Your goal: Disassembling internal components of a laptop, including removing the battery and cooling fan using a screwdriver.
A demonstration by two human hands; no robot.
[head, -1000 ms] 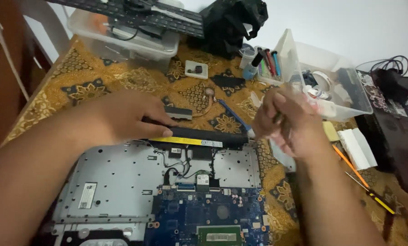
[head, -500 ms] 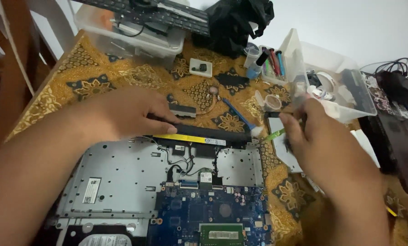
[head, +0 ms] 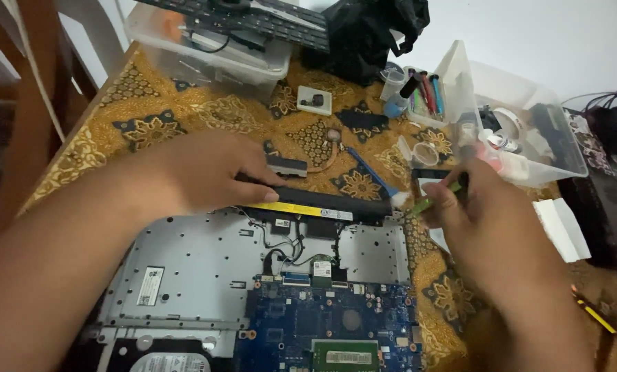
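Two hands work over an opened laptop chassis (head: 205, 275) that lies on the surface (head: 150, 117), a table under a gold patterned cloth. The chassis fills the near half of the view, with its blue circuit board (head: 322, 324) exposed toward the viewer.

The black battery bar (head: 315, 204) (yellow strip along its near edge) sits at the far edge of the chassis. Its long axis runs left to right, across the line of both forearms. The left hand (head: 205, 172) rests on the bar's left end, its grip closed over it with the fingers curled down on top. The right hand (head: 481, 207) lies just beyond the bar's right end, its grip pinched narrow on a thin green tool (head: 438, 198) whose tip points left toward that end. The left hand is therefore the one in contact; the right hand is near but apart.

A blue-handled brush (head: 370, 172) lies on the cloth just behind the bar. A clear bin (head: 522, 131) of small parts stands to the right, a second clear bin (head: 212, 48) with a keyboard (head: 253, 21) on top at the far left. A white wall closes the room behind.
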